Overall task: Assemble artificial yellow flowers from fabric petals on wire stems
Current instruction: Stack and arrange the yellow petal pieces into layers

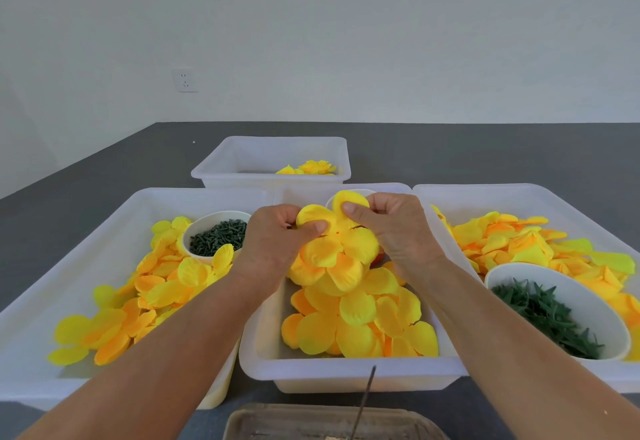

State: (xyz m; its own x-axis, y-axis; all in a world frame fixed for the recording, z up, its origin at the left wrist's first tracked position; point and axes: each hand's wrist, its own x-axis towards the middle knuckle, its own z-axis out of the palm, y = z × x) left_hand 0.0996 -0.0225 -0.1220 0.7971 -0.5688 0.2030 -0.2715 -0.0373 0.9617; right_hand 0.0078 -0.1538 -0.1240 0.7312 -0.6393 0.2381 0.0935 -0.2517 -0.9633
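Note:
Above the middle white bin (346,374) I hold a layered yellow fabric flower (334,256). My left hand (277,245) pinches its upper left petal between thumb and fingers. My right hand (394,228) pinches the top petal from the right. Loose yellow petal pieces (360,322) fill the bin beneath. A thin wire stem (367,394) sticks up at the near edge, below the bin's front wall. Whether a stem runs through the held flower is hidden.
The left bin (41,304) holds petals and a bowl of small dark green pieces (216,237). The right bin (526,194) holds petals and a bowl of green leaf parts (550,318). A far bin (273,159) holds finished yellow flowers. A brown tray (329,422) lies nearest me.

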